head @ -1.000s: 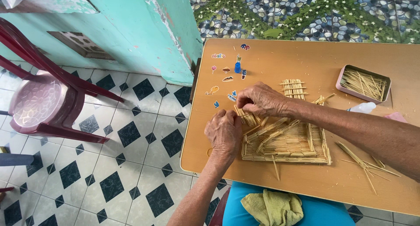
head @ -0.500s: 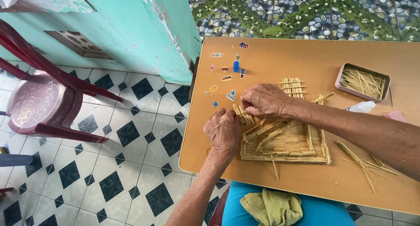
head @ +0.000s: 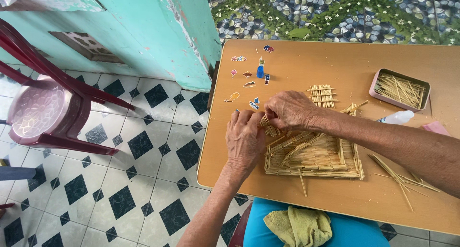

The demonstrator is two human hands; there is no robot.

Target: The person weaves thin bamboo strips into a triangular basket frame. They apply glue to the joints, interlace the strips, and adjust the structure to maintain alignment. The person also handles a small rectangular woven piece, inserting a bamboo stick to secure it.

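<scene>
At far left, standing on the black-and-white tiled floor (head: 129, 146): a dark red plastic chair (head: 43, 108), unmoved across the last second. Further right, at the near-left part of the tan table (head: 297, 65): the left hand (head: 245, 139), curled over the left edge of the flat toothpick frame (head: 314, 153), fingertips bent down and pinched on the little bundle of sticks at that corner. Against a second ago, shifted only slightly, so the pressing at this corner goes on rather than ending. Just right and a bit farther: the right hand (head: 290, 110), fingers closed on the same bundle of sticks, touching the left hand, likewise barely moved. Farther off: a small woven toothpick grid (head: 322, 95), lying apart. Near the right edge: loose toothpicks (head: 397, 177); far right, a pink tin of toothpicks (head: 400, 89) and a white glue bottle (head: 396, 117). Nearest, below the table: a yellow-green cloth (head: 297, 225).
</scene>
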